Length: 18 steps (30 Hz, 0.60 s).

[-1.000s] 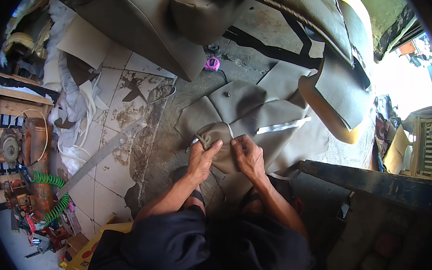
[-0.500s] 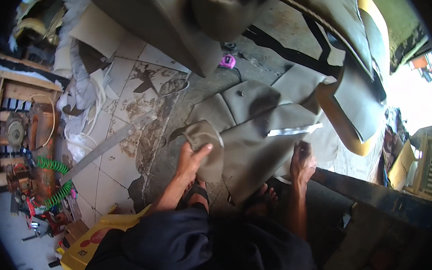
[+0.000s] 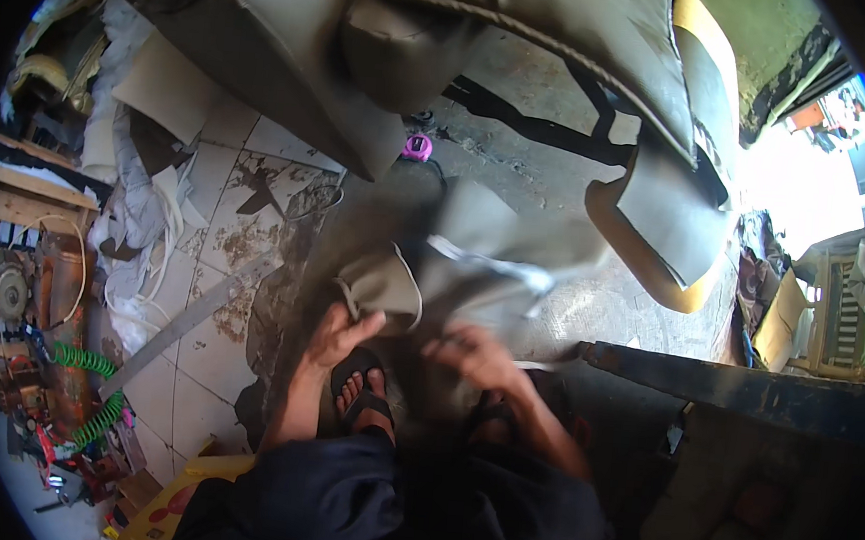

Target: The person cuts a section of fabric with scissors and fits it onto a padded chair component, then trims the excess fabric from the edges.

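A small curved piece of taupe leatherette [image 3: 384, 285] with a pale edge is pinched in my left hand [image 3: 334, 333], thumb on top. My right hand [image 3: 475, 355] is close by on the right, its curled fingers smeared by motion, so whether they grip anything cannot be made out. Beyond both hands a larger leatherette sheet [image 3: 476, 218] is blurred too, with a whitish strip [image 3: 488, 262] across it. Both hands are above my sandalled feet [image 3: 368, 396].
A leatherette-covered seat part [image 3: 541, 7] with piped edges fills the top. A pink tape measure [image 3: 417, 148] lies on the floor. On the left are a long metal ruler [image 3: 193, 324], a rusty cylinder [image 3: 60, 314] and a green coiled hose [image 3: 90, 358]. A dark beam [image 3: 725, 384] juts in at right.
My right hand has swung left toward my left hand. The large sheet and its whitish strip have shifted left and blurred. The whole view has moved slightly; my left hand keeps its piece.
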Each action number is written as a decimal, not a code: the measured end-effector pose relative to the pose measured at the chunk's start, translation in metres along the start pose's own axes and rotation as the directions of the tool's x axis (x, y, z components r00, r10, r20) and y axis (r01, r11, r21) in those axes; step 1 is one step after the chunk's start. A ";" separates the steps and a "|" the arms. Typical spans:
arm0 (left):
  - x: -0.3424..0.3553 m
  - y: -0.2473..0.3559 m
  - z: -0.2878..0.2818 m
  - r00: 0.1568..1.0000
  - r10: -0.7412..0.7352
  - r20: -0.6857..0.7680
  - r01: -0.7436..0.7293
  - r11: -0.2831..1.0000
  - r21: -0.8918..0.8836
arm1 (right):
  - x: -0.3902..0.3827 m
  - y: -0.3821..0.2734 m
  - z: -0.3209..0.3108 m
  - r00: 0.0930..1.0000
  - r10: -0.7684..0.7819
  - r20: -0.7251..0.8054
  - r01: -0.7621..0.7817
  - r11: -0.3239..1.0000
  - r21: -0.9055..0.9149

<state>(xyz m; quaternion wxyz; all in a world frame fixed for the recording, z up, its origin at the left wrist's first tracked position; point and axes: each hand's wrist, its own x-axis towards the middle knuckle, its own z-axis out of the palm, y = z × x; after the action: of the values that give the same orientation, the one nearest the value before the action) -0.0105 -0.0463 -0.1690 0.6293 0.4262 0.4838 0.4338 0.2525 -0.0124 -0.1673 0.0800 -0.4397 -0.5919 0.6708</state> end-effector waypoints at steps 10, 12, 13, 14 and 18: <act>-0.018 0.019 -0.025 0.905 -0.032 -0.425 0.139 0.964 0.225 | -0.005 -0.049 0.017 0.873 -0.112 0.475 0.232 0.952 -0.202; -0.019 0.047 -0.069 0.633 0.152 -0.759 0.126 0.948 0.294 | -0.011 -0.029 0.005 0.896 -0.311 0.316 0.354 0.931 -0.089; -0.024 0.066 -0.103 0.562 0.250 -0.788 0.140 0.911 0.389 | -0.015 -0.023 -0.003 0.911 -0.339 0.234 0.363 0.929 -0.070; -0.034 0.085 -0.129 0.463 0.457 -0.760 0.150 0.804 0.575 | -0.021 -0.032 -0.015 0.938 -0.289 0.194 0.309 0.947 -0.084; -0.060 0.124 -0.159 0.127 0.933 -0.338 0.470 0.243 0.848 | -0.046 -0.031 -0.041 0.898 -0.240 -0.369 0.209 0.970 -0.123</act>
<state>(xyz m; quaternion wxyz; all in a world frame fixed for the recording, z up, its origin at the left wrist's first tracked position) -0.1922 -0.0526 -0.0628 -0.3342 0.4131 0.7719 0.3492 0.2956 -0.0030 -0.1140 0.2526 -0.4935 -0.6381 0.5343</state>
